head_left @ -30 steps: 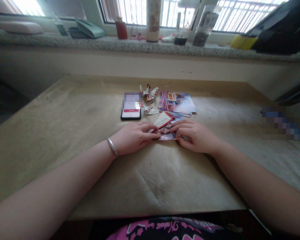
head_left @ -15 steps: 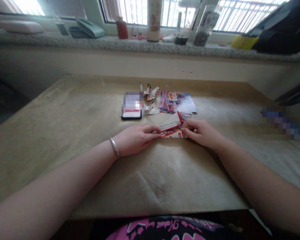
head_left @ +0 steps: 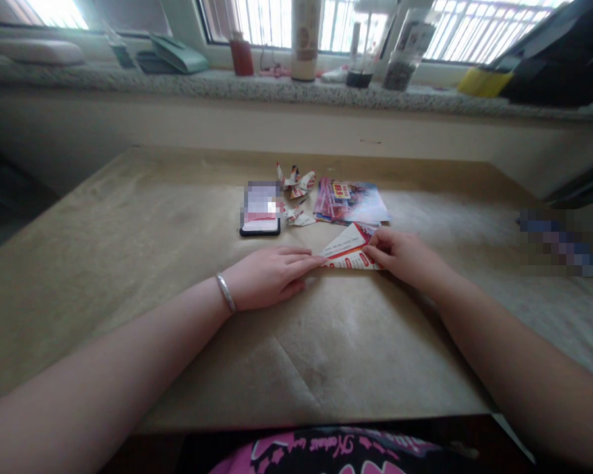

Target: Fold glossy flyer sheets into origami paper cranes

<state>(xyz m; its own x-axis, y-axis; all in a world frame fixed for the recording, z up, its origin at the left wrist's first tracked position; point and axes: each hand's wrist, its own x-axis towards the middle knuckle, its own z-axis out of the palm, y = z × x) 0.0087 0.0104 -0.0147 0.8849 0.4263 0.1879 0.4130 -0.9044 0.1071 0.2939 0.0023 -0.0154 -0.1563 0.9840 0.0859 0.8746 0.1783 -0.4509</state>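
A printed paper sheet (head_left: 348, 253), white with red bands and coloured print, lies folded into a pointed shape on the table. My left hand (head_left: 279, 276), with a silver bangle at the wrist, rests with fingers stretched out, their tips touching the paper's narrow left point. At its right side my right hand (head_left: 400, 257) pinches the paper between thumb and forefinger. Just beyond are two folded paper figures (head_left: 301, 183), one behind the other. A stack of glossy printed sheets (head_left: 358, 201) lies behind the folded paper.
A phone (head_left: 260, 230) with its screen lit lies left of the paper figures. The tan-covered table (head_left: 217, 368) runs back to a wall below a speckled stone sill (head_left: 267, 92). Bottles and jars stand on the sill. A blurred-out object (head_left: 563, 243) is at the far right.
The raised flap now lies flatter over the paper, giving a cleaner point on the left. My right hand has shifted slightly right; my left fingers have straightened toward the tip.
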